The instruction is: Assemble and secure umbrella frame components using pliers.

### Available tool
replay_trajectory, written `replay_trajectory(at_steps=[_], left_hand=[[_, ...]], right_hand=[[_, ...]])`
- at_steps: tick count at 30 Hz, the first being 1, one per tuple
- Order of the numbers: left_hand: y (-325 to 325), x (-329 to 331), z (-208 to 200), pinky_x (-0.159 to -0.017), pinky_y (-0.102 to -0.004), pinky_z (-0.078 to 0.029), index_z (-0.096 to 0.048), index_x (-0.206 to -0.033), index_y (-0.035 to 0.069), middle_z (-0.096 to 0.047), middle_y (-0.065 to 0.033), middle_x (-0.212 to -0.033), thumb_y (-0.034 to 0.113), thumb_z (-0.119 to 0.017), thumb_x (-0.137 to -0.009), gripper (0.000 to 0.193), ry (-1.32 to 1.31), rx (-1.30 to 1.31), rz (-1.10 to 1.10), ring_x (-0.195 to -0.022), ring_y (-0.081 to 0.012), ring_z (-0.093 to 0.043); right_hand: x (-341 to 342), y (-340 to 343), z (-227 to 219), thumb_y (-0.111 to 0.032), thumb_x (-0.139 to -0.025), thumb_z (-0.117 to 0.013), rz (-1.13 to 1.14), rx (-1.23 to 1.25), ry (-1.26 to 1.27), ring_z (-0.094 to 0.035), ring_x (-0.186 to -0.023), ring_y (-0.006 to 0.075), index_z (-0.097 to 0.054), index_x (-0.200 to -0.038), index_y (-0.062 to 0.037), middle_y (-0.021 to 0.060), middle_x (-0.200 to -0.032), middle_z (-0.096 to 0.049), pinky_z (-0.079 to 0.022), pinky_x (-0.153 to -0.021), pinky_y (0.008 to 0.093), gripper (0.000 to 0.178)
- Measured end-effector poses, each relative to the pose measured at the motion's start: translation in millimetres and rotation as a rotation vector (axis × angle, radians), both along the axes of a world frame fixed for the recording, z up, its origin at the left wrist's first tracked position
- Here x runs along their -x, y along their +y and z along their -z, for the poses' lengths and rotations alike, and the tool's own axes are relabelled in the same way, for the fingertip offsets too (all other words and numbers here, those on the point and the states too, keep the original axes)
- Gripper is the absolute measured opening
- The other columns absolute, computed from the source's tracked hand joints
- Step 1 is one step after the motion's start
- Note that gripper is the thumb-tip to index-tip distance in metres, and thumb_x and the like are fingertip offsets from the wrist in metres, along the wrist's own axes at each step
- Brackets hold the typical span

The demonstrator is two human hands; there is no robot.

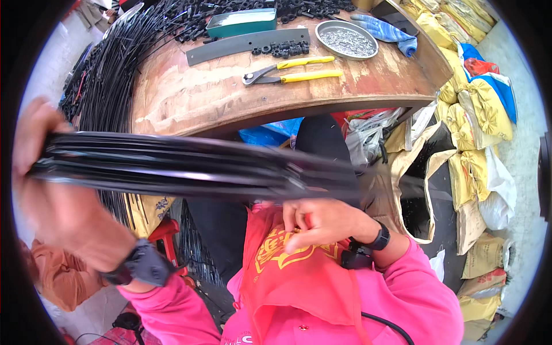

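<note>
My left hand (63, 190), blurred by motion, is wrapped round one end of a bundle of long, thin black strips (167, 167). The bundle stretches across in front of me to the right, where its far end smears near an open sack (397, 190). Just beneath the bundle's middle, my right hand (322, 221) is loosely closed, its fingers curled in and nothing visible in them. Whether its knuckles touch the strips I cannot tell. A red apron (305, 276) with a yellow print lies behind that hand.
On the wooden table (190, 98) are yellow-handled pliers (293, 70), a grey metal strip (241, 48), a round tray (347, 40) of small bits, a green box (241, 23) and a blue glove (388, 33). Black strips (109, 86) hang over its left side. Yellow sacks (483, 115) line the right.
</note>
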State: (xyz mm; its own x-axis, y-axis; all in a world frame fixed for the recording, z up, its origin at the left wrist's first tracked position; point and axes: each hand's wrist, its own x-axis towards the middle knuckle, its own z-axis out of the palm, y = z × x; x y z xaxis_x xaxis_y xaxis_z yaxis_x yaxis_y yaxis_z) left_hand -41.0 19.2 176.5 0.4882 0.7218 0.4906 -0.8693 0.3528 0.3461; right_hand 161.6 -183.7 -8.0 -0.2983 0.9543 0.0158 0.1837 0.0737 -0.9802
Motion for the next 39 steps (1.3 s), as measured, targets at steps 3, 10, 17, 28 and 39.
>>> replay_trajectory(at_steps=[3, 10, 17, 28, 39], left_hand=[[-35.3, -37.9, 67.4, -0.064, -0.0286, -0.04, -0.042, -0.076, 0.005, -0.039, -0.0026, -0.069, 0.001, -0.059, -0.084, 0.019, -0.076, 0.345, 0.177, -0.063, -0.0141, -0.041], [-93.4, -73.3, 241.2, -0.077, -0.0376, -0.048, -0.058, -0.084, 0.007, -0.061, -0.0038, -0.078, 0.042, -0.052, -0.09, 0.036, 0.436, 0.773, 0.247, -0.082, -0.0206, -0.059], [-94.5, -54.5, 281.6, -0.031, -0.0252, -0.037, -0.056, -0.069, 0.001, -0.052, -0.0074, -0.048, 0.071, -0.028, -0.084, 0.077, 1.36, 0.288, 0.605, -0.034, -0.0166, -0.049], [-60.6, -44.7, 159.3, -0.063, -0.0257, -0.043, -0.062, -0.096, -0.001, -0.053, -0.0046, -0.077, 0.015, -0.073, -0.071, 0.032, 1.022, -0.779, -0.727, -0.071, -0.0148, -0.05], [-66.0, -59.1, 166.1, -0.058, -0.0179, -0.042, -0.053, -0.072, 0.001, -0.056, -0.0014, -0.079, -0.002, -0.083, -0.058, 0.033, 0.749, -0.196, -0.315, -0.07, -0.0043, -0.051]], right_hand=[[-10.8, -18.9, -20.4, -0.035, -0.054, -0.086, 0.36, -0.42, 0.33, -0.058, -0.07, 0.0139, -0.037, -0.132, -0.0006, 0.0234, -0.12, -0.049, -0.048, -0.057, 0.0234, 0.098], [-52.6, -44.7, -37.0, -0.032, -0.057, -0.084, 0.5, -0.525, 0.414, -0.056, -0.068, 0.0147, -0.049, -0.118, 0.0045, 0.0218, -0.099, -0.056, -0.046, -0.05, 0.0224, 0.079], [-23.5, 25.8, 3.5, -0.009, -0.068, -0.078, 0.635, -0.226, 0.171, -0.052, -0.068, 0.0089, -0.063, -0.087, 0.0, 0.005, -0.075, -0.056, -0.042, -0.059, 0.0233, 0.026], [40.5, 62.2, 68.3, -0.026, -0.072, -0.075, 0.339, -0.051, -0.084, -0.051, -0.061, 0.0282, -0.053, -0.075, 0.0011, 0.0153, -0.068, -0.052, -0.041, -0.056, 0.0374, 0.035], [-13.0, 80.7, -18.2, -0.019, -0.077, -0.07, 0.298, -0.397, 0.066, -0.05, -0.064, 0.0087, -0.064, -0.108, -0.0041, 0.006, -0.096, -0.058, -0.041, -0.055, 0.0216, 0.035]])
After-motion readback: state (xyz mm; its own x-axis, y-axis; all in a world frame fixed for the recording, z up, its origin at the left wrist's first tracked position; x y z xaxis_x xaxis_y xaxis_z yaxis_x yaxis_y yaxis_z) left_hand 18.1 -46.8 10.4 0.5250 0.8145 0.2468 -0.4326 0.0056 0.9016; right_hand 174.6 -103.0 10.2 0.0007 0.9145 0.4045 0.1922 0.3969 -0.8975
